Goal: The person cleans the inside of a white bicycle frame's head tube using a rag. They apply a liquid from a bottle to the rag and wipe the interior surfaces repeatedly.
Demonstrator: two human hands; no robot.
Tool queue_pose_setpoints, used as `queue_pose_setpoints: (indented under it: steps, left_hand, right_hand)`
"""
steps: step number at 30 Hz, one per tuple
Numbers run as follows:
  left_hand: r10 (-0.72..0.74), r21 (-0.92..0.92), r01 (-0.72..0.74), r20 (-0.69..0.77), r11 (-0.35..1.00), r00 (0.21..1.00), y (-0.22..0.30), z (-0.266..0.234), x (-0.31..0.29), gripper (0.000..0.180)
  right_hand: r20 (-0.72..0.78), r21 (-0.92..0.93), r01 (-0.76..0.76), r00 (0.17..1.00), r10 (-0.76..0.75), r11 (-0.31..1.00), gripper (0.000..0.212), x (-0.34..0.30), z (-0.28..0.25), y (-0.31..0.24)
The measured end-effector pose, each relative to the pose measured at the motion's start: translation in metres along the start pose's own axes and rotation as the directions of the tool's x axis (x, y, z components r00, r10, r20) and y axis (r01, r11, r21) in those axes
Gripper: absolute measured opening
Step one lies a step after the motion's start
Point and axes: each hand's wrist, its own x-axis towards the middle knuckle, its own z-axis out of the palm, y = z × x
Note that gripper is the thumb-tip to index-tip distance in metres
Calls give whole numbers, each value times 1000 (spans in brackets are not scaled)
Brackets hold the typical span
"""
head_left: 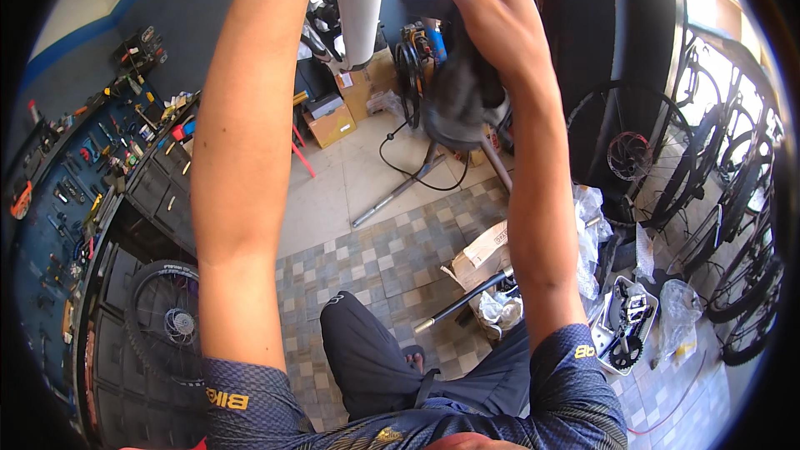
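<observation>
My left forearm [242, 117] reaches up past the top edge, so that hand is out of the picture. My right hand [496, 12] is raised at the top, its fingers curled and partly cut off by the edge. What lies in those fingers I cannot make out. Just below and beside that hand is a blurred, dark, saddle-shaped thing [457, 108]; whether the hand touches it is unclear. A pale grey bicycle tube [360, 8] hangs between my arms. Behind the dark shape runs a blue tube [435, 42].
Stand legs [392, 200] spread over the floor. Cardboard boxes [332, 122] lie farther back. A tool board [71, 192] and a wheel [171, 317] stand at left. At right are several bicycles [717, 150] and a white tray [602, 342] holding crank parts.
</observation>
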Motion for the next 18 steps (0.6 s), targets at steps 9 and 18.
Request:
queue_pose_setpoints:
  steps: [9, 18]
  left_hand:
    - [-39, -46, 40, 17, 998, 999, 1, 0, -2, 40]
    - [-55, -55, 57, 37, 997, 998, 7, -4, -8, 38]
  right_hand:
    - [-151, -42, 241, 958, -244, 970, 30, -27, -21, 27]
    - [-237, -284, 435, 831, -502, 855, 34, 2, 29, 2]
